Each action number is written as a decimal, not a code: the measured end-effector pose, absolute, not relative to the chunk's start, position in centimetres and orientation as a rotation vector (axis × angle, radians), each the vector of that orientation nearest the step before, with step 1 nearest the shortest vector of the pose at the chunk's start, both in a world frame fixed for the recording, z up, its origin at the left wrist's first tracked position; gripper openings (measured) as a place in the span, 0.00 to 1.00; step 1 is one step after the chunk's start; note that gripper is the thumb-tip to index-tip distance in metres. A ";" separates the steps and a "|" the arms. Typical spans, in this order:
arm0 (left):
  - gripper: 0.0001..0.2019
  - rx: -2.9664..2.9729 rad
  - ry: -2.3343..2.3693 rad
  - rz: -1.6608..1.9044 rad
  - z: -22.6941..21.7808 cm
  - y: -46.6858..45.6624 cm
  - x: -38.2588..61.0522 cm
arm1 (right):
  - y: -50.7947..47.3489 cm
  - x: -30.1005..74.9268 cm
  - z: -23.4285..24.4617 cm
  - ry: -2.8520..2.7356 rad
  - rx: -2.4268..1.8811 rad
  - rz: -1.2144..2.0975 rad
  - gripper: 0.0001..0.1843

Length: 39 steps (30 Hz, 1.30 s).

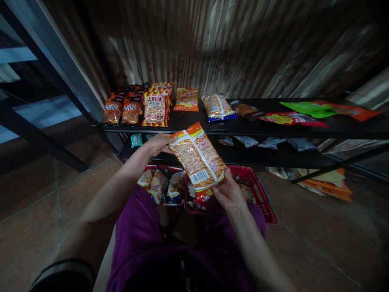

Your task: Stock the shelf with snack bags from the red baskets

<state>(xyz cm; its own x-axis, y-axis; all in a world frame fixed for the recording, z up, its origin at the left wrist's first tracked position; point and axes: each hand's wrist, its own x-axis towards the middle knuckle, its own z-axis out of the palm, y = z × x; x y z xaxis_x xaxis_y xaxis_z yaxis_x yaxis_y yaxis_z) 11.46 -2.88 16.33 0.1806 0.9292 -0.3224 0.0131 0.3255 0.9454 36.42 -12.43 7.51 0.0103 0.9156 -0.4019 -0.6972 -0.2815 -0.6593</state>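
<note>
From where I stand, the brown tiled floor (319, 227) spreads wide on both sides of the person, so the elbows have room to swing. Across the front runs a long black shelf rack (304, 130). Its upper board is crowded at the left end with black-and-orange packets (114, 111) and red-and-yellow packets (154, 109); further right, dark board shows around an orange packet (186, 99) and a blue-ended packet (218, 107). Two red baskets (264, 198) sit lower down by the knees, packets inside, their rims narrowing the space below the arms.

The snack bag (194, 162) is held up over those baskets, near the upper board's front edge, slanting from upper left to lower right. It's glossy orange and yellow, printed with fries-like sticks, its back turned to the person. The left hand (160, 144) is clamped on its upper left corner, the right hand (229, 194) on the lower right. A pale strip runs lengthwise down it, and a small white barcode sits near the bottom.
</note>
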 end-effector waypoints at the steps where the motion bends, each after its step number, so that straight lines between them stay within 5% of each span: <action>1: 0.12 1.031 1.218 0.873 16.3 -2.9 11.8 | -12.4 36.5 7.3 -0.322 -0.954 1.606 0.17; 27: 0.06 0.785 1.493 1.266 16.2 1.1 14.4 | -15.2 32.8 11.0 -0.172 -0.960 1.621 0.22; 39: 0.06 0.450 0.883 1.214 12.0 -1.3 13.0 | -16.2 31.4 9.5 -0.378 -0.903 1.546 0.22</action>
